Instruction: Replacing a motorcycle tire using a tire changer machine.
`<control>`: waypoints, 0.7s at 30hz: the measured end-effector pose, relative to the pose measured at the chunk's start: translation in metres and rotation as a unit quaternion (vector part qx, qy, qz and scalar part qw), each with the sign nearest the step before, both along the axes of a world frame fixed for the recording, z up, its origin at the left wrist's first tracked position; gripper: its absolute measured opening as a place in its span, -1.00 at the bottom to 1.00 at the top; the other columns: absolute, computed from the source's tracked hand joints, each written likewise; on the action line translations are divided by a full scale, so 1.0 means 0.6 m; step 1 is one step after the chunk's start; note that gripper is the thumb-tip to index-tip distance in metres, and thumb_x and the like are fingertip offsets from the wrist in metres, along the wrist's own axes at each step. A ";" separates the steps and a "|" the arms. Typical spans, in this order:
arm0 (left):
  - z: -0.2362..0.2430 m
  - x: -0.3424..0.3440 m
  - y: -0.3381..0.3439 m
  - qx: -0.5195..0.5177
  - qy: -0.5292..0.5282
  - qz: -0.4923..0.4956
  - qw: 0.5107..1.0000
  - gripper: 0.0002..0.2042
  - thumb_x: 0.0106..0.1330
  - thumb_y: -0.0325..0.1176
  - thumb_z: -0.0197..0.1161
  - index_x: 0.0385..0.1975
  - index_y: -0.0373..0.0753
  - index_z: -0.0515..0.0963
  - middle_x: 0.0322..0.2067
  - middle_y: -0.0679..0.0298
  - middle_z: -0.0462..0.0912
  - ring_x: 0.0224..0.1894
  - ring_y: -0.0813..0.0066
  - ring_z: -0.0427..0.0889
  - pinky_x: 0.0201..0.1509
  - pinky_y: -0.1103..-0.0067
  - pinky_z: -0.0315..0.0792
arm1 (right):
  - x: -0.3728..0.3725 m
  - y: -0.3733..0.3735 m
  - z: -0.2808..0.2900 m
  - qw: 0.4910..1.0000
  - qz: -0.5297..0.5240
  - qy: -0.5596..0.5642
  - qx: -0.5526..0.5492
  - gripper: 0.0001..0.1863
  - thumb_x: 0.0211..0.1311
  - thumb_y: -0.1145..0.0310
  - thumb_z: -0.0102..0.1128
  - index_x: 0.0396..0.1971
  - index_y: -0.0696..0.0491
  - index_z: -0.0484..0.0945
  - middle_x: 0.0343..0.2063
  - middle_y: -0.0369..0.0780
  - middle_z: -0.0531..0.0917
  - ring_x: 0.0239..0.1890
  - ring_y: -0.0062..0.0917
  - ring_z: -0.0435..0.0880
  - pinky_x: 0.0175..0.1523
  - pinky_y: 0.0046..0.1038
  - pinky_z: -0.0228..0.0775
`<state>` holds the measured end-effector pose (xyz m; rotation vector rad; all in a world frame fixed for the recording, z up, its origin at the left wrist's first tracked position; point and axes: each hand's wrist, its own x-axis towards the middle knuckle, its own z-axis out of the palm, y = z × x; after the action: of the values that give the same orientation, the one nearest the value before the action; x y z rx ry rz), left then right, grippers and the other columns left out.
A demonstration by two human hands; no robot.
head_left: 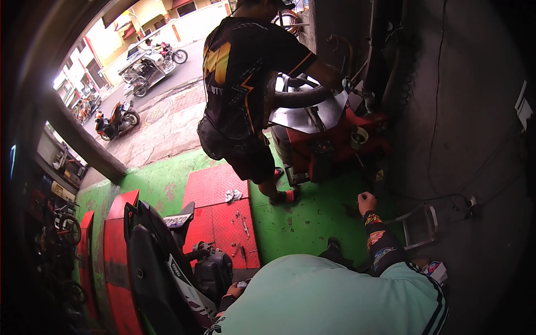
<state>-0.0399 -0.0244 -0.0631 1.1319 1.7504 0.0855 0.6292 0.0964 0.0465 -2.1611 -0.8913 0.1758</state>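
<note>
My left hand [234, 291] is low beside the engine [216, 269] of a dark scooter [162, 273], its fingers closed around a small whitish thing [242, 285] that is too small to make out. Out over the green floor, my right hand [367, 203] is curled into a loose fist, and nothing shows in it. A patterned sleeve [376, 237] covers that forearm. The scooter stands at my left, partly cut off by my pale green shirt [329, 296].
Ahead, a person [234, 84] in a black shirt works at a red tire changer [346, 134] holding a tire [304, 99]. Several tools [243, 223] and a crumpled rag [233, 195] lie on a red floor plate [215, 181]. A metal frame [420, 226] stands at right.
</note>
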 end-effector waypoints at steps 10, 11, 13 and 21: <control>0.025 0.001 0.008 -0.034 -0.047 0.041 0.997 -0.58 0.13 -0.25 0.29 -0.06 -0.39 0.56 -0.17 0.04 0.70 -0.14 0.27 0.68 -0.02 0.44 0.52 | 0.007 0.001 -0.007 0.999 -0.005 0.041 -0.025 -0.74 0.13 0.19 0.21 -0.37 0.09 0.68 -0.39 -0.07 0.71 -0.26 -0.15 0.71 -0.14 -0.22 0.53; 0.022 0.001 0.008 -0.034 -0.047 0.041 0.997 -0.58 0.13 -0.25 0.29 -0.06 -0.39 0.56 -0.17 0.04 0.70 -0.14 0.27 0.68 -0.02 0.44 0.52 | 0.007 0.002 -0.008 0.999 0.004 0.041 -0.034 -0.74 0.13 0.19 0.21 -0.37 0.09 0.68 -0.39 -0.07 0.71 -0.26 -0.15 0.71 -0.14 -0.22 0.53; 0.013 -0.002 0.008 -0.064 -0.055 0.062 0.994 -0.58 0.14 -0.26 0.29 -0.06 -0.39 0.56 -0.16 0.05 0.69 -0.13 0.27 0.68 0.00 0.45 0.52 | 0.005 0.002 -0.009 1.000 -0.005 0.005 0.002 -0.78 0.15 0.27 0.22 -0.46 0.14 0.65 -0.56 -0.14 0.70 -0.43 -0.33 0.74 -0.26 -0.34 0.53; -0.014 0.001 0.001 0.004 -0.024 0.008 1.000 -0.56 0.15 -0.23 0.28 -0.03 -0.40 0.56 -0.12 0.01 0.68 -0.07 0.24 0.67 0.04 0.44 0.50 | 0.002 0.002 -0.005 1.000 -0.004 -0.012 -0.009 -0.77 0.15 0.25 0.22 -0.44 0.14 0.66 -0.54 -0.13 0.71 -0.41 -0.29 0.73 -0.23 -0.31 0.53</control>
<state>-0.0394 -0.0239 -0.0712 1.1128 1.7168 0.1278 0.6306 0.0973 0.0438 -2.1867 -0.8979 0.1551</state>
